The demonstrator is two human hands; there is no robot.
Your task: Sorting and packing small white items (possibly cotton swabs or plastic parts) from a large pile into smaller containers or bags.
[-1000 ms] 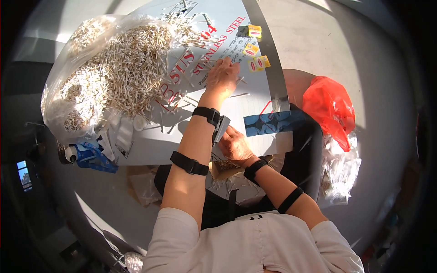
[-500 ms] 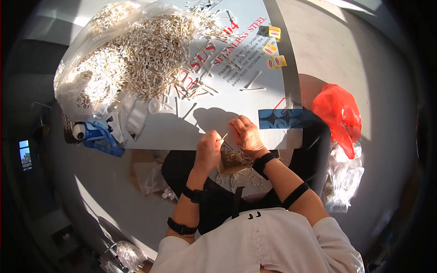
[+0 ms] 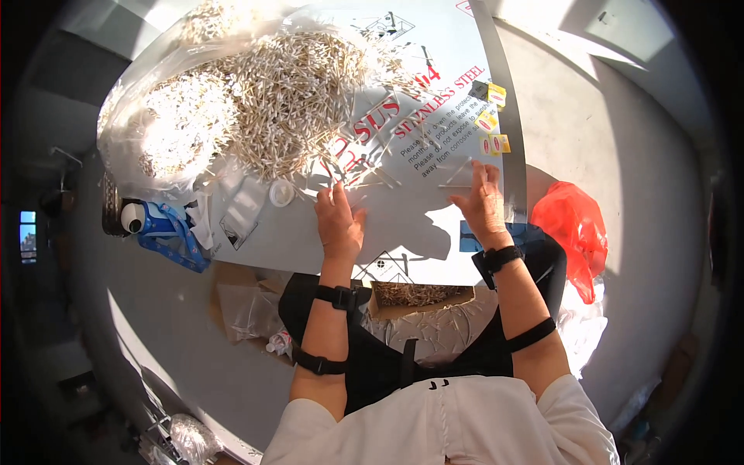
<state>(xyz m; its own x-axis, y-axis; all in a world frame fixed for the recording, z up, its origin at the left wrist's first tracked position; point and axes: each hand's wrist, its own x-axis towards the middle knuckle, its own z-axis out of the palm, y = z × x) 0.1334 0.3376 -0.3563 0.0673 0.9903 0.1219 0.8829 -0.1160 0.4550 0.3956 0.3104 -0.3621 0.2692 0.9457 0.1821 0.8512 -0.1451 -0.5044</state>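
My left hand (image 3: 339, 225) is over the tabletop, fingers stretched forward and thumb apart, its tips by the loose cotton swabs (image 3: 377, 178) at the near edge of the big heap. That heap of cotton swabs (image 3: 298, 97) spills out of a clear plastic bag (image 3: 116, 147) at the far left. Farther right, my right hand (image 3: 486, 203) lies with its thumb spread from the fingers, beside a couple of single swabs (image 3: 456, 184). No swab shows in either hand. Below the table's near edge, a cardboard box (image 3: 457, 301) holds many swabs.
Small yellow printed pieces (image 3: 496, 143) lie near the table's right edge. A red plastic bag (image 3: 570, 236) hangs or stands beyond it. At left are a white ring-shaped piece (image 3: 281, 193) and a blue-and-white item (image 3: 159, 221). Loose swabs (image 3: 418, 329) are scattered below the box.
My hands have parted and moved forward over the table. The swab held in my left hand is no longer visible there. The view has shifted, uncovering more of the box.
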